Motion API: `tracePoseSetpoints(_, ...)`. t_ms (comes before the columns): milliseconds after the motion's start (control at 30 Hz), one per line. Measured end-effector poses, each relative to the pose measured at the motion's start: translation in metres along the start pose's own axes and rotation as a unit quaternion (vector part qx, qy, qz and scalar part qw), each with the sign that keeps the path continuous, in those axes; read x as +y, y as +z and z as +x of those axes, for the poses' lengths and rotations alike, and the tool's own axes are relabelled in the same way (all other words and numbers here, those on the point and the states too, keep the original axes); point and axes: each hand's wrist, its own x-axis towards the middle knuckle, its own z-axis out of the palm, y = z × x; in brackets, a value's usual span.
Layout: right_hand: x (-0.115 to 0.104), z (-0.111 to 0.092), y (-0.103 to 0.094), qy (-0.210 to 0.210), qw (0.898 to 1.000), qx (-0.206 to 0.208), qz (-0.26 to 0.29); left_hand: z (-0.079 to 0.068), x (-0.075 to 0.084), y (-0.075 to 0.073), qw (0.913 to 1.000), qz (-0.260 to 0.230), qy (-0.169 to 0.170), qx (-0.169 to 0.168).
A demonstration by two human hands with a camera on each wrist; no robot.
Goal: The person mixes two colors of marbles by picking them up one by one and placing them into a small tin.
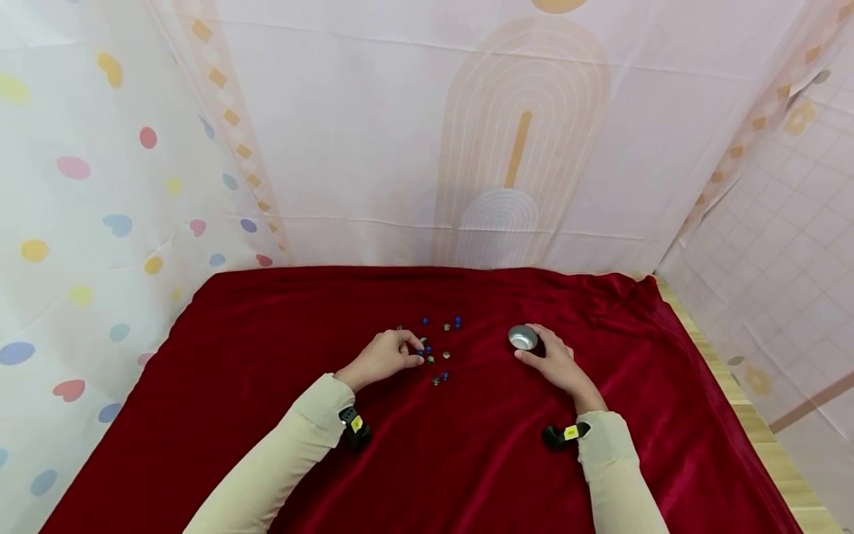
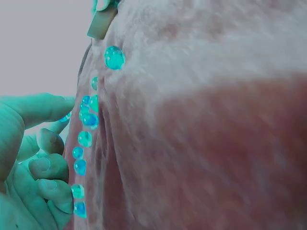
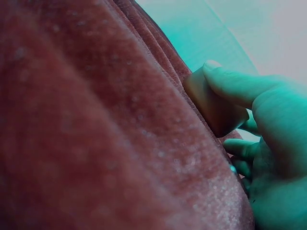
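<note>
My left hand [image 1: 383, 358] is at the left side of a loose group of glass marbles, thumb and index finger pinching a blue marble [image 2: 65, 116]. Around its fingertips lie several more, such as a dark blue marble [image 1: 425, 321] and a clear marble with a coloured swirl [image 1: 447, 355]. To the right, my right hand [image 1: 555, 362] holds a small silver metal cup [image 1: 523, 338] by its side, thumb at the near edge. The right wrist view shows the cup [image 3: 216, 105] at the cloth, with the thumb along it.
A dark red velvet cloth [image 1: 467, 452] with soft folds covers the table. Behind it hangs a pale patterned curtain [image 1: 347, 148]. A strip of light wood [image 1: 747, 408] shows along the right edge. Each wrist wears a black strap with a camera.
</note>
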Motion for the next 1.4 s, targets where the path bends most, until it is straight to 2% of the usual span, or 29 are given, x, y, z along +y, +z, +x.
tracePoseSetpoints(400,0.002,0.001,0.001,-0.013,1.0,0.014,0.001,0.02,0.021,0.014,0.9997,-0.004,0.026,-0.002)
tracePoseSetpoints(767,0.005,0.002,0.002,-0.014,1.0,0.018,0.005,0.034,0.042,0.027,0.9982,-0.045,0.039,-0.013)
tracePoseSetpoints(1133,0.006,0.003,0.004,-0.009,1.0,0.019,-0.002,0.045,0.054,0.046,0.9978,-0.037,0.048,-0.026)
tracePoseSetpoints(1400,0.005,0.003,0.002,-0.007,1.0,0.023,-0.002,0.054,0.064,0.047,0.9972,-0.025,0.068,-0.02)
